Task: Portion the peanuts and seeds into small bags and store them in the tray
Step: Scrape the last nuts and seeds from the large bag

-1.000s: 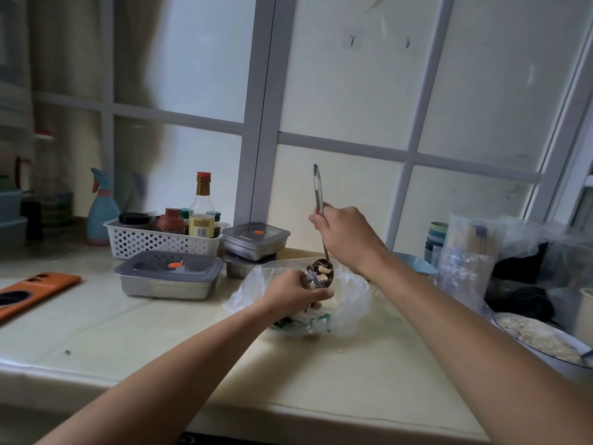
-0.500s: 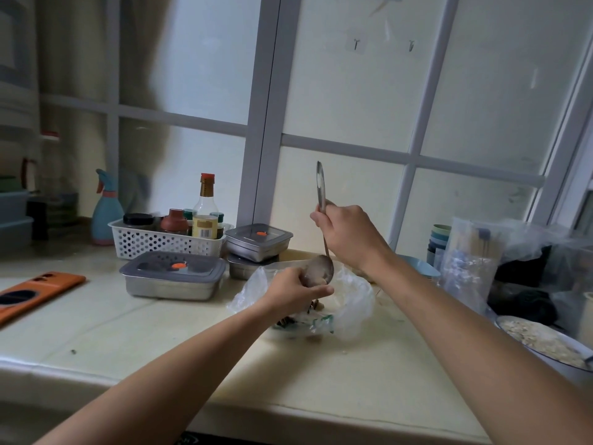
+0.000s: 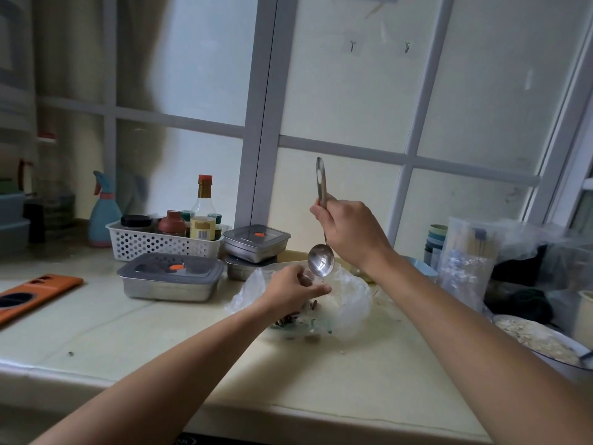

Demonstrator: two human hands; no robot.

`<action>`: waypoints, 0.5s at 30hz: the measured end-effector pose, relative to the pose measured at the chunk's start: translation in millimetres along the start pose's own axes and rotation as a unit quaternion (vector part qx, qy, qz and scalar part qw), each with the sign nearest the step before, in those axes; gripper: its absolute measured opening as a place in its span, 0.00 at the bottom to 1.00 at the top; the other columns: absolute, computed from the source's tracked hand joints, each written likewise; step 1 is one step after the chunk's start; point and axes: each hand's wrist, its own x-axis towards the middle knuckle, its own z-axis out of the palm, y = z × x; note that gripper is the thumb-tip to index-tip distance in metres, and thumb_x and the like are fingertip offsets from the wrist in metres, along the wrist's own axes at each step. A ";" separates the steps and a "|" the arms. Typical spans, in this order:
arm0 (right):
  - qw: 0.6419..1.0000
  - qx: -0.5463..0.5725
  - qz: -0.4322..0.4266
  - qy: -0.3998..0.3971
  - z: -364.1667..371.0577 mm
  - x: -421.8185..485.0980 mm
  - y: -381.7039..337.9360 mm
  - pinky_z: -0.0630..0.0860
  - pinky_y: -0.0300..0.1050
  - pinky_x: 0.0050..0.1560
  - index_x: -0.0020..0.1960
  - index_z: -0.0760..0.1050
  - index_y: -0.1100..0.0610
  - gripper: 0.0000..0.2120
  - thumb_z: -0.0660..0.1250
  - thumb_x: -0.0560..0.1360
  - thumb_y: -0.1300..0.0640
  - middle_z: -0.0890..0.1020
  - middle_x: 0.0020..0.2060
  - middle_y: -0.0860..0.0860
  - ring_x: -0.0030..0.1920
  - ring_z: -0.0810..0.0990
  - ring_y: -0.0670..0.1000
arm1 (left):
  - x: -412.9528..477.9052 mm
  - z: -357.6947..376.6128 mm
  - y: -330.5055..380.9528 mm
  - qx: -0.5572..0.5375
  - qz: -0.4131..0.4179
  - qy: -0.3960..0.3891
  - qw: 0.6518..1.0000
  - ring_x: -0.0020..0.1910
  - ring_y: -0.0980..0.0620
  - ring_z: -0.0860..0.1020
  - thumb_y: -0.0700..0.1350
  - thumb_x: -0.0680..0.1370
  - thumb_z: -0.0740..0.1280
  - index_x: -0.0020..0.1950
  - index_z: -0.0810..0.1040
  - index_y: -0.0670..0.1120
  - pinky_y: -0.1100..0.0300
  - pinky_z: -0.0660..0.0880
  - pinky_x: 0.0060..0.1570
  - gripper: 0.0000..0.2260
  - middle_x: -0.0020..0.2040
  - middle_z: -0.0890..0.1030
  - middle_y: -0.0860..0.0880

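Observation:
My right hand (image 3: 351,231) grips the handle of a steel spoon (image 3: 321,261), held upright with its bowl down and empty. Just below the bowl, my left hand (image 3: 293,292) pinches the mouth of a small clear bag (image 3: 308,277). Under both hands lies a large crumpled plastic bag (image 3: 348,301) with dark seeds and peanuts (image 3: 290,317) spilling at its lower left. A metal bowl of pale seeds (image 3: 539,342) sits at the far right edge.
Lidded steel trays (image 3: 170,279) (image 3: 256,242) stand behind and left of the bag. A white basket of bottles (image 3: 163,240), a blue spray bottle (image 3: 103,210), an orange board (image 3: 32,295), stacked cups (image 3: 436,240) and clear bags (image 3: 465,261) line the counter.
The spoon held peanuts and seeds a second ago; its bowl has tipped over the small bag and now shows bare metal. Both hands stayed almost in place.

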 end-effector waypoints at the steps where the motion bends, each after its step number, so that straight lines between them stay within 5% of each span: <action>1: 1.000 0.011 -0.004 -0.006 0.3 -0.7 0.3 0.75 0.51 0.37 0.53 0.77 0.58 0.13 0.59 0.86 0.50 0.71 0.29 0.43 0.34 0.75 0.55 | 0.1 -0.7 0.1 0.007 0.003 -0.001 1.000 0.40 0.53 0.82 0.59 0.69 0.79 0.52 0.79 0.47 0.55 0.78 0.41 0.21 0.44 0.85 0.49; 7: 0.998 0.055 0.030 0.002 -1.3 -4.1 4.7 0.80 0.56 0.42 0.55 0.79 0.58 0.14 0.59 0.86 0.50 0.83 0.38 0.55 0.38 0.81 0.57 | -2.5 -6.5 1.2 0.014 0.014 0.001 1.000 0.41 0.56 0.83 0.54 0.73 0.78 0.50 0.81 0.47 0.58 0.78 0.40 0.14 0.43 0.86 0.52; 12: 0.988 0.022 0.147 0.044 4.1 -15.1 24.0 0.69 0.40 0.33 0.51 0.77 0.59 0.14 0.57 0.87 0.53 0.78 0.33 0.50 0.32 0.77 0.49 | -0.3 -21.9 7.2 0.062 0.008 0.071 0.996 0.47 0.51 0.81 0.55 0.82 0.66 0.52 0.79 0.43 0.51 0.78 0.49 0.14 0.48 0.84 0.50; 15: 0.974 0.008 0.224 0.003 21.6 -31.2 38.2 0.68 0.46 0.37 0.49 0.74 0.58 0.14 0.55 0.87 0.52 0.78 0.35 0.54 0.37 0.78 0.56 | -0.2 -33.2 8.6 0.047 -0.004 0.075 0.996 0.40 0.47 0.81 0.50 0.85 0.59 0.53 0.76 0.41 0.54 0.78 0.45 0.13 0.42 0.83 0.46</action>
